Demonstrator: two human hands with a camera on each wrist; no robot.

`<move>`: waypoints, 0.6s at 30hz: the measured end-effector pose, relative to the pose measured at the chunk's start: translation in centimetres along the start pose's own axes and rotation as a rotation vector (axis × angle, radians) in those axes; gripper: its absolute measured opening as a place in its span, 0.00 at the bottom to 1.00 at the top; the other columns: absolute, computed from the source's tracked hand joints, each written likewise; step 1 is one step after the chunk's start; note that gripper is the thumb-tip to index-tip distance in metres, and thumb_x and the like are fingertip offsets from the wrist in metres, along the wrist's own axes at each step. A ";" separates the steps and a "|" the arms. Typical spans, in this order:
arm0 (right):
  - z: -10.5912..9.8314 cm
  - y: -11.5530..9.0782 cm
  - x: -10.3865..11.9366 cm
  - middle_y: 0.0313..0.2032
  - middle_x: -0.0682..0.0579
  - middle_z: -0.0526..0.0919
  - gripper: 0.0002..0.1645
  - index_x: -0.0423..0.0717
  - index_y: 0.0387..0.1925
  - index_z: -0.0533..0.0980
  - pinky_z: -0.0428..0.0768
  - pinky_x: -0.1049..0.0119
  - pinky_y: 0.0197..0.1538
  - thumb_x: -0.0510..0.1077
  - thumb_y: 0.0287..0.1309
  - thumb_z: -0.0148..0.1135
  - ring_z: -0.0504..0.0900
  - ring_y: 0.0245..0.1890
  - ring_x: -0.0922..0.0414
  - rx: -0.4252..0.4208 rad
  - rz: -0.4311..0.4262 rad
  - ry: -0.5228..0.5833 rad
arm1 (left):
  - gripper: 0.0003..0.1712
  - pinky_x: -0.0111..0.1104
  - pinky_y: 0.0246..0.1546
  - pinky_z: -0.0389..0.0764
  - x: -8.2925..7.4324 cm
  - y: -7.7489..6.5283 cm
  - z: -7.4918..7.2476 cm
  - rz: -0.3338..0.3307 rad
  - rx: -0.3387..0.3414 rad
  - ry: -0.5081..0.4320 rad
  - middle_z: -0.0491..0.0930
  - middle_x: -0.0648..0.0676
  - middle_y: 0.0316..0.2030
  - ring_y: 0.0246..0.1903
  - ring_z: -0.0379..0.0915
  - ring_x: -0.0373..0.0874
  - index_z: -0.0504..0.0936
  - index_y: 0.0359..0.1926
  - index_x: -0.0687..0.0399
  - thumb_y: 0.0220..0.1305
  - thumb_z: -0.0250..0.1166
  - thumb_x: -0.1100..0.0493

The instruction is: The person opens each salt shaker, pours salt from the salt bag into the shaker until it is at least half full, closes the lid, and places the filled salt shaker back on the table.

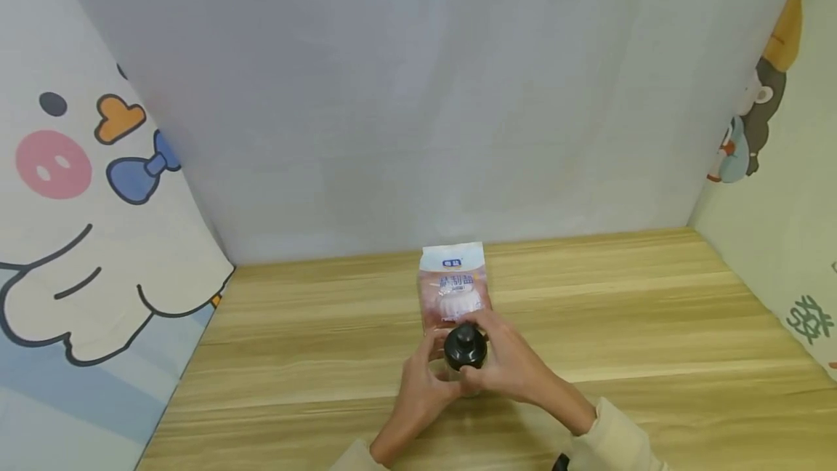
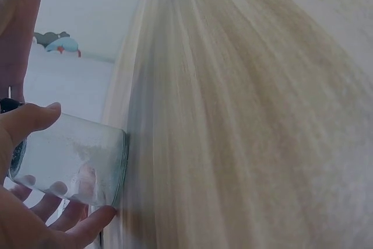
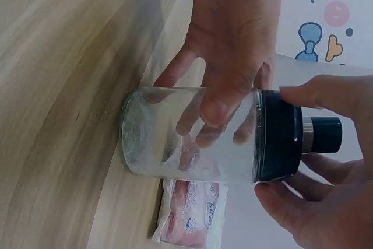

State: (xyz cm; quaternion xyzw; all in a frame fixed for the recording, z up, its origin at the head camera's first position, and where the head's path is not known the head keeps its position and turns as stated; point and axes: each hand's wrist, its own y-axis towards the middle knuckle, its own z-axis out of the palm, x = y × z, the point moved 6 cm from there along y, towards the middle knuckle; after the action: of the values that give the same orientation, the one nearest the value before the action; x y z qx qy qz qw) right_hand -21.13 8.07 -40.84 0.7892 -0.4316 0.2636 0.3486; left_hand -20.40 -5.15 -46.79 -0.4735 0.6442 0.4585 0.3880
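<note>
A clear glass jar (image 3: pixel 140 138) stands upright on the table, capped by a black lid (image 1: pixel 466 349) with a raised knob. Cloudy residue clings to the inside of its glass. My left hand (image 1: pixel 421 386) grips the jar's body from the side, its thumb on the near face and the other fingers round the far one. From above, my right hand (image 1: pixel 513 363) holds the lid between thumb and fingers around its rim. Just behind the jar is a pink and white bag of salt (image 1: pixel 453 278), its lower end partly covered by the hands.
The wood-grain table (image 1: pixel 307 355) meets a plain pale backdrop (image 1: pixel 425 107) behind the bag. Printed cartoon panels stand at the left (image 1: pixel 78 253) and right (image 1: pixel 771 238). A small black item (image 1: pixel 560 462) shows by the right sleeve at the bottom edge.
</note>
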 end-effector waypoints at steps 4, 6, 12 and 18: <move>-0.2 -0.2 0.3 0.51 0.48 0.76 0.45 0.44 0.57 0.69 0.75 0.47 0.51 0.51 0.34 0.76 0.74 0.50 0.50 -0.039 -0.006 -0.037 | 0.36 0.32 0.38 0.82 0.5 0.1 0.1 0.027 -0.011 0.031 0.81 0.50 0.46 0.44 0.77 0.48 0.74 0.51 0.45 0.37 0.79 0.58; -0.3 -0.3 0.5 0.52 0.46 0.75 0.56 0.41 0.65 0.61 0.74 0.46 0.53 0.55 0.35 0.77 0.73 0.52 0.48 -0.070 0.006 -0.071 | 0.37 0.33 0.39 0.82 0.5 0.0 0.1 0.044 -0.020 0.045 0.81 0.50 0.46 0.44 0.78 0.48 0.74 0.51 0.45 0.36 0.80 0.58; -0.4 -0.4 0.9 0.46 0.50 0.74 0.72 0.43 0.73 0.47 0.77 0.54 0.47 0.61 0.32 0.78 0.73 0.47 0.52 -0.155 0.088 -0.162 | 0.38 0.34 0.41 0.81 0.6 0.1 0.2 0.048 -0.027 0.046 0.82 0.49 0.44 0.44 0.78 0.46 0.74 0.50 0.43 0.33 0.80 0.59; -0.2 -0.3 1.0 0.39 0.51 0.74 0.63 0.40 0.67 0.60 0.76 0.61 0.39 0.56 0.29 0.81 0.72 0.38 0.54 -0.192 0.090 -0.173 | 0.37 0.34 0.42 0.81 0.6 0.1 0.1 0.048 -0.028 0.049 0.81 0.48 0.44 0.44 0.78 0.46 0.74 0.50 0.42 0.35 0.80 0.59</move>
State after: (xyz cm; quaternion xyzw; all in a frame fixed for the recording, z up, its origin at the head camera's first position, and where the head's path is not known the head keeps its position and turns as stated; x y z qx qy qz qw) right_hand -20.42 7.87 -40.08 0.7517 -0.5183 0.1674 0.3720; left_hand -20.66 -5.19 -47.40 -0.4744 0.6584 0.4649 0.3541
